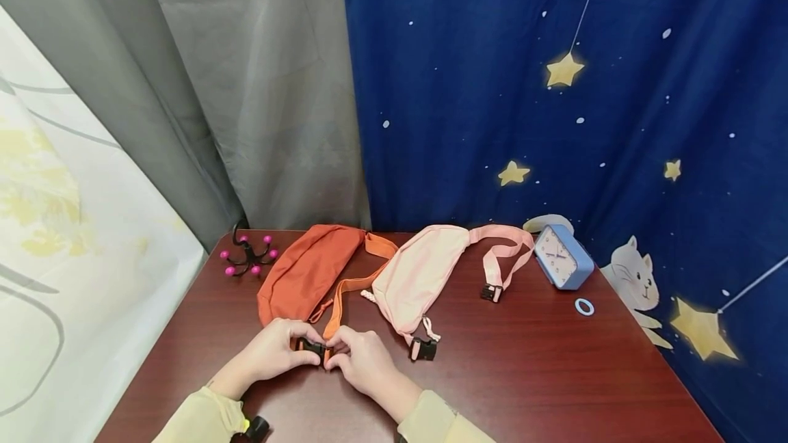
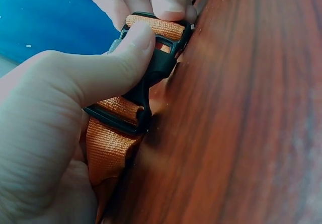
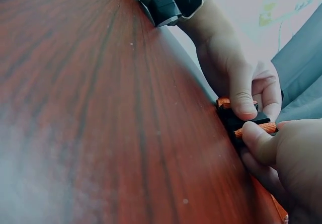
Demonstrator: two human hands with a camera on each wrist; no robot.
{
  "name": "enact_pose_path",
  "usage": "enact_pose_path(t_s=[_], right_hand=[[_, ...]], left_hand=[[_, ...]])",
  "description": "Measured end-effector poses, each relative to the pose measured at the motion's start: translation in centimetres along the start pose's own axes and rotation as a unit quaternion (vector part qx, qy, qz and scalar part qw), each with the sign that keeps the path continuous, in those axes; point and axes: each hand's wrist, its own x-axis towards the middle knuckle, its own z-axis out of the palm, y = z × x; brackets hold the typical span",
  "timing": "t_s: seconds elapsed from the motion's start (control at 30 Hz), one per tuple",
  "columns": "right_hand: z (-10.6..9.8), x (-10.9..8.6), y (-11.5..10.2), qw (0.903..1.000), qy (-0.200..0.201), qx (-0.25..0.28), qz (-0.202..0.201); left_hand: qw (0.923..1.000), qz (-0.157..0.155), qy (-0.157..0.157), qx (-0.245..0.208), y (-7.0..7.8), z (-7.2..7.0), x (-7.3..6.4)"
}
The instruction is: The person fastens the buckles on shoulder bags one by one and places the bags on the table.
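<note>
Near the table's front, the left hand (image 1: 271,353) pinches one end of a black plastic side-release buckle (image 2: 160,63), thumb on top. The right hand (image 1: 368,362) pinches the other end, where orange webbing (image 2: 156,26) wraps its bar. The two buckle halves meet; whether they are fully latched I cannot tell. The orange strap (image 1: 347,286) runs back from the buckle to a rust-orange waist bag (image 1: 310,272), which lies just beyond the left hand. To its right lies a pale pink waist bag (image 1: 421,275), with one black buckle half (image 1: 423,349) near the right hand.
A black hook rack with pink tips (image 1: 249,258) stands at the back left. The pink bag's strap (image 1: 492,265) ends in another buckle half (image 1: 491,292). Farther right are a blue clock (image 1: 563,257) and a light-blue ring (image 1: 584,307). Curtains hang behind the table (image 1: 523,374).
</note>
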Motion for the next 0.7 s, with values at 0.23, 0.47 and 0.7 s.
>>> enact_pose_path(t_s=[0.23, 0.47, 0.7], right_hand=[[0.27, 0.50, -0.08, 0.9999, 0.005, 0.006, 0.015], [0.46, 0.64, -0.04, 0.9998, 0.009, 0.012, 0.016], [0.49, 0.66, -0.19, 0.9993, 0.000, 0.031, 0.021]], left_hand=[[1.0000, -0.007, 0.004, -0.005, -0.07, 0.14, 0.08], [0.9999, -0.004, 0.006, -0.012, 0.06, 0.30, 0.13], [0.9999, -0.007, 0.003, -0.009, 0.19, 0.16, 0.03]])
